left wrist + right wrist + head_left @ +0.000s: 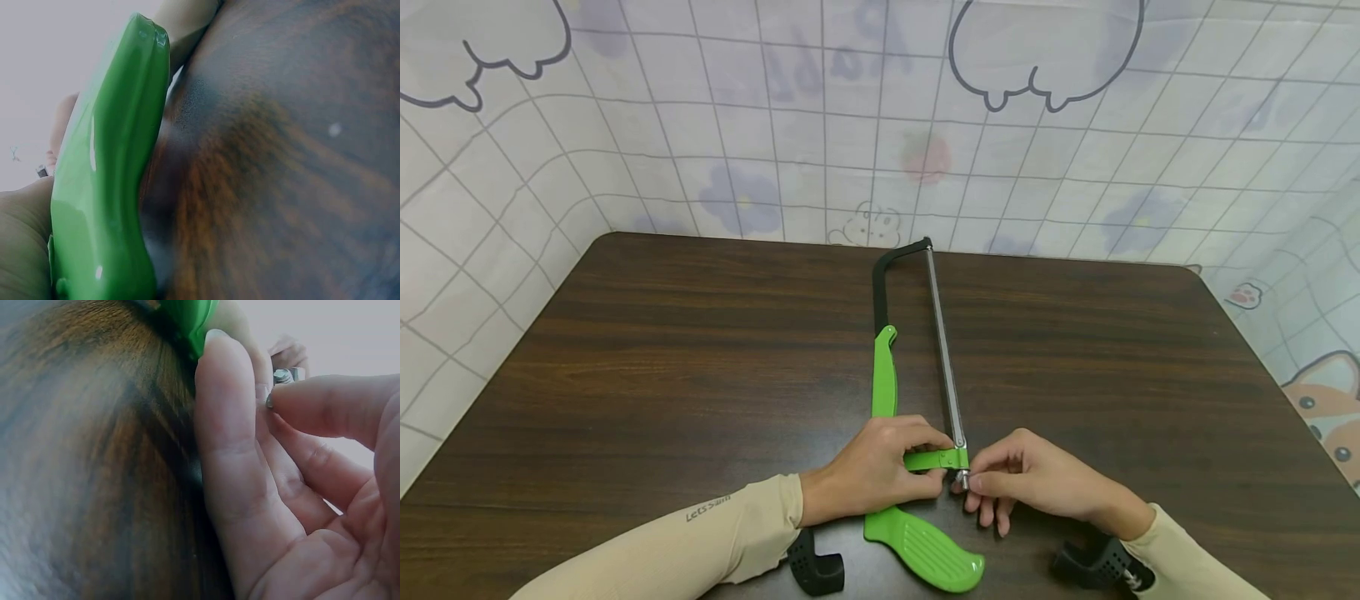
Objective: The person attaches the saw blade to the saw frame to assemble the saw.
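A hacksaw with a green handle (925, 554) and black front frame (880, 292) lies on the table, its far end pointing away from me. A long silver bar (943, 350) runs down its right side to a green crosspiece (928, 460). My left hand (876, 467) lies across the frame, its thumb and fingers gripping about the crosspiece. With thumb and fingertips, my right hand (1037, 483) pinches the small metal tension screw (964, 479) at the crosspiece's end. Fingers partly hide that screw (282, 376) in the right wrist view. Green handle (106, 175) fills much of the left wrist view.
The dark wooden table (700, 350) has rounded far corners. A white sheet with a grid and cartoon prints (820, 125) hangs behind it and along both sides. Black wrist mounts (816, 567) sit below both wrists.
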A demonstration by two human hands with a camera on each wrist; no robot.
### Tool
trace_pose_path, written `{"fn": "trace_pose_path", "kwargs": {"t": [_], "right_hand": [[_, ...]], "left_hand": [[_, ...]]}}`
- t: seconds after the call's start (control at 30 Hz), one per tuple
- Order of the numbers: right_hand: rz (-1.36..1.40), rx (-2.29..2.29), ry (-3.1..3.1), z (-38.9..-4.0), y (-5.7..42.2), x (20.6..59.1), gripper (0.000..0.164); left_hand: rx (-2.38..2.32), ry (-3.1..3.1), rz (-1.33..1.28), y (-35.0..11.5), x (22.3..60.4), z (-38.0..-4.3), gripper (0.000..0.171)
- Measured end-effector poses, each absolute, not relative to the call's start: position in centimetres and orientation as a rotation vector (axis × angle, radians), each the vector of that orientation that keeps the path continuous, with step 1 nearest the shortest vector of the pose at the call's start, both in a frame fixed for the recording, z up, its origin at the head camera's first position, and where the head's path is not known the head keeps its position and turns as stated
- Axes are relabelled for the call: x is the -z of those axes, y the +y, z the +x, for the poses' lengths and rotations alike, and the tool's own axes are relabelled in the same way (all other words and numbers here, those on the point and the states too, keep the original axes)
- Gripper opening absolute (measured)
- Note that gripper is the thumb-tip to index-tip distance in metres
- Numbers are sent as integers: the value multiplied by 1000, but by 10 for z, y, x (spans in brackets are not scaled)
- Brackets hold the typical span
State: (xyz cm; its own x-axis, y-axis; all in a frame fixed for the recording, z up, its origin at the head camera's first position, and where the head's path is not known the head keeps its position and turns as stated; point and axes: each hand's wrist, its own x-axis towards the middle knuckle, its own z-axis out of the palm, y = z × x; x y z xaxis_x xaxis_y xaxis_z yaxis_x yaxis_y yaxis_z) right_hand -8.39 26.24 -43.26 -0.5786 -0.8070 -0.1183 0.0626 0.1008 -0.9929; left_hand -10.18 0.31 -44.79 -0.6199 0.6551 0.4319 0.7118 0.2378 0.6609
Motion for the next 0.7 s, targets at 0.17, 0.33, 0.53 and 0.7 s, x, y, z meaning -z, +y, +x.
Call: {"fn": "trace_pose_path", "kwargs": {"t": [0.17, 0.33, 0.53, 0.7], "right_hand": [[-686, 1543, 1720, -83, 262, 431, 26], [-627, 1534, 1747, -82, 261, 430, 25], [-671, 1524, 1757, -82, 262, 433, 21], [-750, 1520, 1753, -82, 264, 433, 18]], "left_hand": [[1354, -2418, -1339, 3, 448, -102, 24], [1332, -2396, -1347, 3, 448, -102, 25], [1341, -2388, -1343, 3, 449, -102, 24], [1340, -2391, -1343, 3, 450, -102, 25]]}}
